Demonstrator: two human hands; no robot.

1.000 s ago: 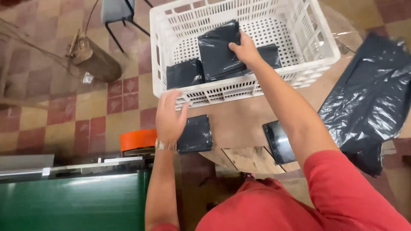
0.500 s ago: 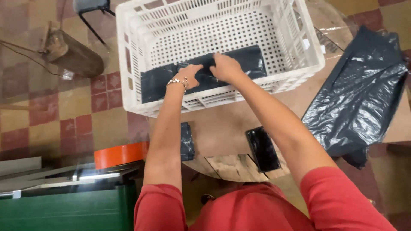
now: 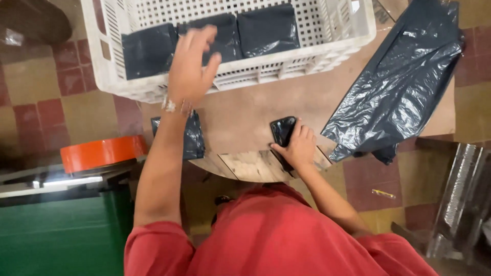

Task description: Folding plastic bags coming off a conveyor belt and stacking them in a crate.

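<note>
Your left hand (image 3: 190,64) hovers over the near rim of the white crate (image 3: 327,48), fingers spread loosely and holding nothing. It is blurred, and whether it touches the rim cannot be told. Just behind it, three black packets (image 3: 266,29) lie side by side on the crate floor. Your right hand (image 3: 296,147) rests flat on a small black packet (image 3: 282,129) near the front edge of the wooden table (image 3: 245,110), fingers laid over its near end, pressing rather than gripping. Another black packet (image 3: 193,137) lies under your left forearm. A crumpled black plastic bag (image 3: 404,82) lies at your right.
</note>
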